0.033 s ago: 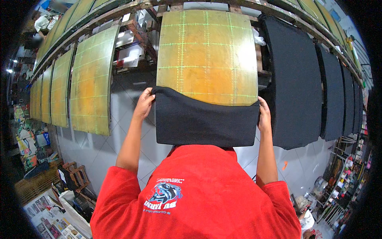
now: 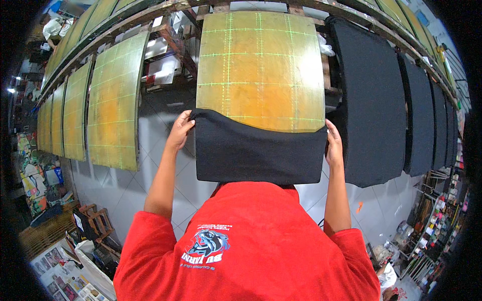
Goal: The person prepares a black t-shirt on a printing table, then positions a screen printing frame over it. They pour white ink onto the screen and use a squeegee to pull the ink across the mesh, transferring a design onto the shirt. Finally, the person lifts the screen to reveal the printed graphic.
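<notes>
A piece of black cloth point(image 2: 258, 156) covers the near end of a yellowish flat board point(image 2: 261, 75) marked with green grid lines. Its upper edge dips in a curve across the board. My left hand point(image 2: 181, 131) is closed on the cloth's upper left corner, thumb and fingers pinching it. At the opposite corner my right hand point(image 2: 334, 144) grips the cloth's edge, some of its fingers hidden behind the board's side. The far part of the board is bare.
To the right, another board carries black cloth point(image 2: 374, 105), with several more beyond it. Bare yellowish boards point(image 2: 115, 100) line the left. A wooden frame rail point(image 2: 150, 15) runs behind. Shelves with small bottles point(image 2: 432, 226) stand at lower right, and a wooden crate point(image 2: 98, 223) at lower left.
</notes>
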`<state>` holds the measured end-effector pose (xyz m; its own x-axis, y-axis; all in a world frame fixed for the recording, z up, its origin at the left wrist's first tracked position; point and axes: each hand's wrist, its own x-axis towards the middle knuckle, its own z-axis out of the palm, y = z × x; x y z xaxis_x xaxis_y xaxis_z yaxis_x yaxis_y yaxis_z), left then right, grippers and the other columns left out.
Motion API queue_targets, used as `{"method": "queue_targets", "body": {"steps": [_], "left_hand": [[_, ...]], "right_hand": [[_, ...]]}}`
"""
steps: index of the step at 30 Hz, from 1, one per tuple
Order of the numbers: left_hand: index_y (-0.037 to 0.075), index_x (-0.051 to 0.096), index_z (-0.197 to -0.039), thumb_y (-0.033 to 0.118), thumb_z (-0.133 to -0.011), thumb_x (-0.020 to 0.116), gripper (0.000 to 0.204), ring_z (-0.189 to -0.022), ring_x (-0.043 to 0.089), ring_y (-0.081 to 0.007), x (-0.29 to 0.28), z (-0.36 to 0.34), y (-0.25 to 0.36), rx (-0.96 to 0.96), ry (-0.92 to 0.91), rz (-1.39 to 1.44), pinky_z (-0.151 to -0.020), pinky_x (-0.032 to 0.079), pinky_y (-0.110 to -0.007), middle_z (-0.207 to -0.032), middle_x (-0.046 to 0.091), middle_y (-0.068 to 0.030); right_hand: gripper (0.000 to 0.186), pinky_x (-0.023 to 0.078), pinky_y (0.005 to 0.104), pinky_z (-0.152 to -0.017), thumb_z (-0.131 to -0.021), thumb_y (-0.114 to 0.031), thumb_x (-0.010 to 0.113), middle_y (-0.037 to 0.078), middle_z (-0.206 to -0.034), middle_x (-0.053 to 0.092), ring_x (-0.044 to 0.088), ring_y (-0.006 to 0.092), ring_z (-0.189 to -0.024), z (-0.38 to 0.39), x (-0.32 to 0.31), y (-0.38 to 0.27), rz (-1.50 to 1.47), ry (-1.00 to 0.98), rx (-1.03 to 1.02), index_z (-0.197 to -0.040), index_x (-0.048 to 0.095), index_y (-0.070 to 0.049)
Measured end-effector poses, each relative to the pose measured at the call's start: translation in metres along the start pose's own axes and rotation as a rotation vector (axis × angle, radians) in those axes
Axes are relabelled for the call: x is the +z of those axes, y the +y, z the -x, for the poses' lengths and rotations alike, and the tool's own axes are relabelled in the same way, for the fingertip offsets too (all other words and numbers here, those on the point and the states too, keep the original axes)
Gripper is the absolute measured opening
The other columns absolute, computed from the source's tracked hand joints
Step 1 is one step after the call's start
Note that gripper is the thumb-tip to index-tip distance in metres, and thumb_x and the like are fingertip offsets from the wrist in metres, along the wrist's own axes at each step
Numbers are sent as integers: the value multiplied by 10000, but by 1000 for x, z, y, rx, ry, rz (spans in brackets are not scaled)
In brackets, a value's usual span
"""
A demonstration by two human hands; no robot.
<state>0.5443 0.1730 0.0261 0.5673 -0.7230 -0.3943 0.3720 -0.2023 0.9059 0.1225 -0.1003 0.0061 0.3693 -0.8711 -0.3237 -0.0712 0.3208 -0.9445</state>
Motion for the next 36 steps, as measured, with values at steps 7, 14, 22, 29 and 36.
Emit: {"method": "queue_targets", "body": {"steps": [7, 14, 22, 29, 36], "left_hand": [[43, 584, -949, -32, -889, 541, 105, -821, 527, -71, 7, -34, 24, 325, 73, -265, -777, 425, -237, -856, 580, 33], [7, 569, -1035, 0, -895, 549, 141, -887, 546, -101, 21, -174, 72, 500, 271, -203, -801, 430, -238, -966, 607, -31], [27, 602, -947, 4, -900, 572, 61, -731, 542, -68, 54, -356, 134, 533, 236, -317, -681, 431, -222, -805, 611, 17], [40, 610, -956, 30, -889, 565, 81, -683, 554, -83, 34, -393, 122, 418, 179, -208, -636, 443, -239, -794, 616, 2], [126, 598, -1003, 96, -875, 587, 132, -639, 518, -76, 39, -359, 168, 48, -55, -403, -572, 399, -220, -795, 604, 22]], "right_hand": [[116, 417, 236, -812, -942, -43, 508, 30, -937, 597, 534, 101, -885, -26, 0, -25, 511, 196, -323, -1004, 589, 12], [212, 458, 311, -831, -962, -138, 504, 107, -956, 652, 599, 191, -890, -195, 35, -68, 491, 384, -523, -1049, 612, 23], [183, 484, 411, -802, -917, -137, 541, 200, -934, 666, 636, 367, -899, -389, 102, -130, 787, 413, -703, -1005, 617, 4], [215, 482, 429, -852, -910, -145, 534, 226, -981, 664, 629, 382, -963, -423, 107, -120, 922, 437, -525, -1012, 643, 9], [425, 434, 371, -930, -877, -313, 631, 186, -1201, 612, 577, 289, -1132, -421, 82, -122, 409, -49, -277, -1145, 608, 16]]}}
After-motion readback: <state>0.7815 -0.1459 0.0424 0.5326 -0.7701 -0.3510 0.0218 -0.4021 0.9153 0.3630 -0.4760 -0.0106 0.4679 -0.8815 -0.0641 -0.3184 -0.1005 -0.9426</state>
